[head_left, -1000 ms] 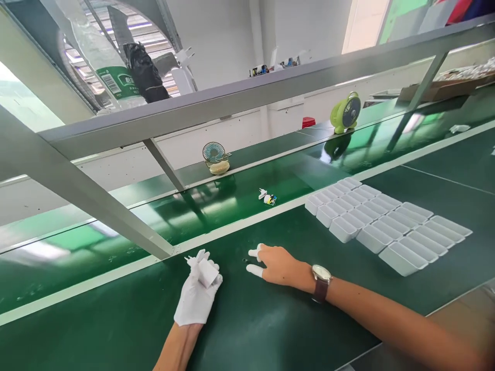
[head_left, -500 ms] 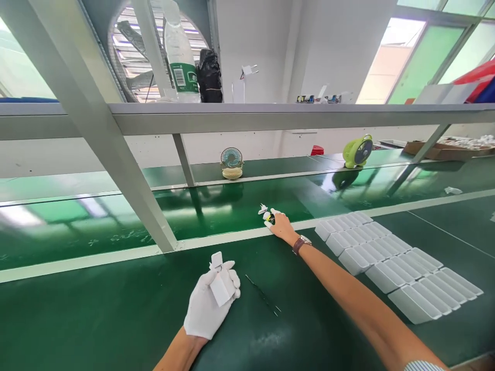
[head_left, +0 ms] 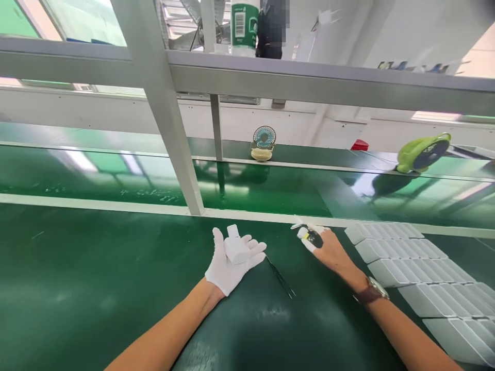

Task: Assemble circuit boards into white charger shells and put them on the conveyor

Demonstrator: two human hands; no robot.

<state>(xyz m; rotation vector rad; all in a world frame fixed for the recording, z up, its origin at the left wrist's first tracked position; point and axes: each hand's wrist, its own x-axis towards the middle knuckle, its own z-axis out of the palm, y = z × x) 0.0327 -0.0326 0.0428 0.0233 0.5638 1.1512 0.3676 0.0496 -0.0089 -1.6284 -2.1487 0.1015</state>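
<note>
Left hand, white-gloved: palm up, thumb well out, fingers extended and loosely spread. A white casing lies across the palm, not gripped; a flat white tab shows just beyond its far end.

Right hand: white covers on the fingertips, thumb and forefinger pinching a small white part with a yellow patch. Part is held above the dark green worktop, near its far pale edge strip; finer detail lost to blur. Wristwatch on that wrist, dark strap.

Dark tweezers lie on the worktop between the two hands, one end just beside the left fingertips, the other angled toward the wearer.

Right side: rows of white open trays, set close together, partly behind the right forearm.

Beyond the strip, a glossy green surface. Farther back, a small blue-bladed fan, then a lime-green fan at right. Overhead shelf carries a green-labelled bottle.
</note>
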